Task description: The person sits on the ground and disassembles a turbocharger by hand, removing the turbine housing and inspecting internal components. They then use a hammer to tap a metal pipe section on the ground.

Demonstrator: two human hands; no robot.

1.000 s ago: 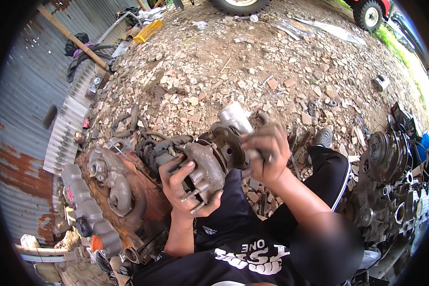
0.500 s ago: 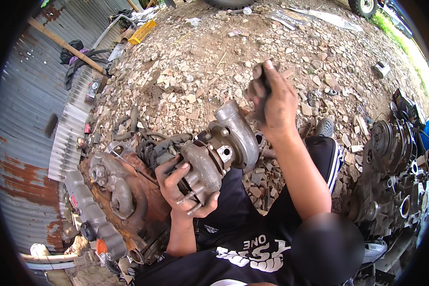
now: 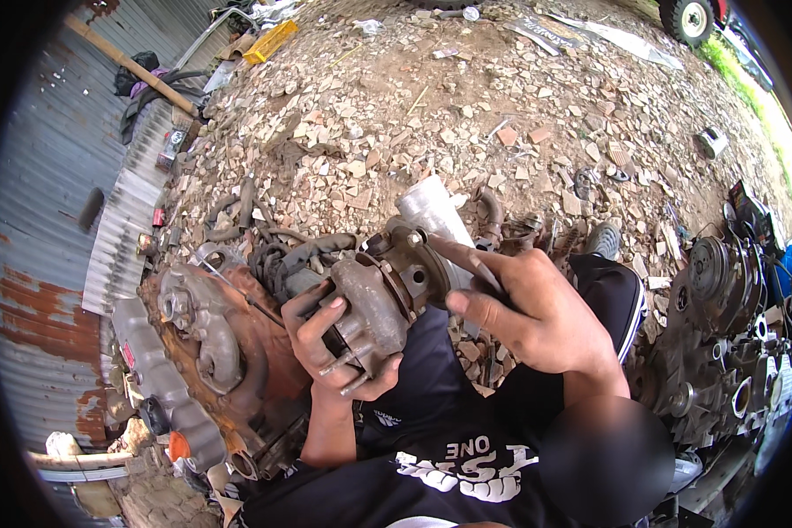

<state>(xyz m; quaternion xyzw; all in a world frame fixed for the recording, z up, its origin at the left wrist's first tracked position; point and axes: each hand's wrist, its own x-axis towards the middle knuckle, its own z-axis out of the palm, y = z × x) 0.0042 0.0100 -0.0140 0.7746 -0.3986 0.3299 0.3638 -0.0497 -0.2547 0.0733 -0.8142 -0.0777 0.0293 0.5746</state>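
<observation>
A grey and brown metal turbocharger (image 3: 374, 304) is held up in front of my lap, tilted, with its bright round outlet (image 3: 429, 204) pointing up and away. My left hand (image 3: 326, 339) is closed around its lower left housing, fingers spread beneath, near two projecting studs (image 3: 350, 370). My right hand (image 3: 532, 304) lies over the other housing. Its index finger reaches along the centre section and the thumb presses near the rim; the remaining fingers are partly hidden. Much of that housing is covered by this hand.
Left of me lie a brown engine block with a grey manifold (image 3: 216, 330) and a ribbed grey cover (image 3: 163, 383). Black hoses (image 3: 295, 264) sit beyond. A brown curved pipe (image 3: 491, 216) stands behind the turbocharger. At right is a large engine (image 3: 722, 352). Broken tile covers the ground.
My right hand has come down from a raised position with curled fingers, onto the turbocharger. My left hand keeps its hold, almost unmoved.
</observation>
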